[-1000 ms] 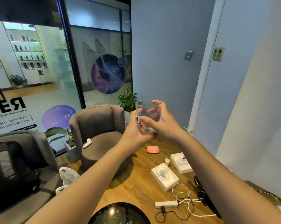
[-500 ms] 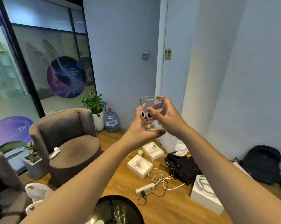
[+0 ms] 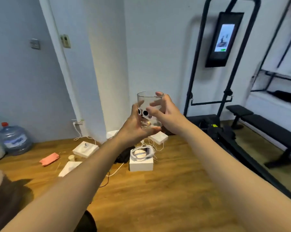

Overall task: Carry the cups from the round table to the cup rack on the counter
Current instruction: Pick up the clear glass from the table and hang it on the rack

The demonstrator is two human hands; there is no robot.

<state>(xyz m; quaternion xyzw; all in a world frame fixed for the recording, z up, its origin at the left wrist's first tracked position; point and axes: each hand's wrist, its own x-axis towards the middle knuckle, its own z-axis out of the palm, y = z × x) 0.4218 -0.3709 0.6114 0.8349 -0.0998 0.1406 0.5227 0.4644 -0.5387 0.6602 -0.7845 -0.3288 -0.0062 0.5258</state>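
Note:
A clear glass cup with a black-and-white cartoon face printed on it is held upright at chest height in the middle of the view. My left hand grips it from below and from the left, fingers curled under its base. My right hand holds its right side, fingers wrapped round the wall and one fingertip at the rim. The round table shows only as a dark edge at the bottom. No cup rack or counter is in view.
On the wooden floor ahead lie white boxes, cables, a pink cloth and a water bottle at the left wall. A black exercise frame with a screen and a bench stand to the right.
The view has swung to the right: the armchairs and glass wall have left the frame, and the exercise frame and bench have come in. Both hands keep the same hold on the cup.

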